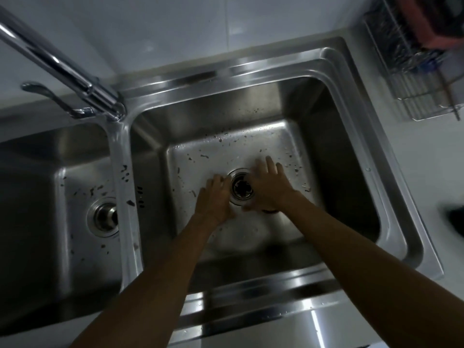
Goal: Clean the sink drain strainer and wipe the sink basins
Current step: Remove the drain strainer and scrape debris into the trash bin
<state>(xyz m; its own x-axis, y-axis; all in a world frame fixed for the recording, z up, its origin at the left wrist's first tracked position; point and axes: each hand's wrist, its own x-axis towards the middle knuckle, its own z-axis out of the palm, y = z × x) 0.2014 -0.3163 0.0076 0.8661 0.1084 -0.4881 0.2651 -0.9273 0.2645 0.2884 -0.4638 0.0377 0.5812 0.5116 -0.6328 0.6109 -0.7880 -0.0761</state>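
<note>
Steel runs across the whole view, and we read it from the left: the left basin (37,187) lies dark, its floor flecked with bits of debris, and its own drain (104,216) keeps a fitting seated in it, untouched. Above the divider the faucet (62,69) slants away to the upper left, with no water running that we can see. The right basin (334,151) is where we are working, and its floor is also dotted with dark scraps and droplets. Our left hand (213,199) rests just left of the drain strainer (242,189), fingers loosely curled with their tips at the strainer's rim; whether they have a hold of it we cannot tell. The strainer sits in the drain at the middle of the basin floor, not yet lifted. Our right hand (268,187) lies on its right side, fingers spread flat on the steel, thumb reaching round the near edge of the rim. We judge this to be the opening step, getting hold of the strainer to pull it out. The next move calls for a firm pinch on its rim or centre post and a straight lift, since wet metal may slip. On the counter at far right stands a wire rack (411,79).
</note>
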